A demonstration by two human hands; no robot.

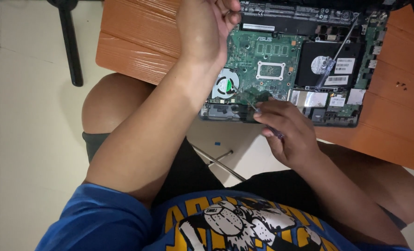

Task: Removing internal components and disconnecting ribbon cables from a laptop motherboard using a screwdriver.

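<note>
Care is judged necessary with the opened laptop (304,111) at upper centre of the frame on the orange table (137,46): the green circuit board (262,69) looks stiff but fragile and is best held by the case rim. The left hand (204,28) is loosely curled above it, its contents undeterminable, while the right hand (288,132) is closed on a thin screwdriver (248,103) tipped near the fan (224,85). White rectangular labels are seen on the black drive (327,65) at upper right, where a second screwdriver (338,53) lies.

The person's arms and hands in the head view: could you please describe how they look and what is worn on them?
Both forearms are bare, with no gloves, watch or rings visible. The left hand and right hand are uncovered. A short blue sleeve covers the left upper arm; the shirt carries a yellow, black and white print.
</note>
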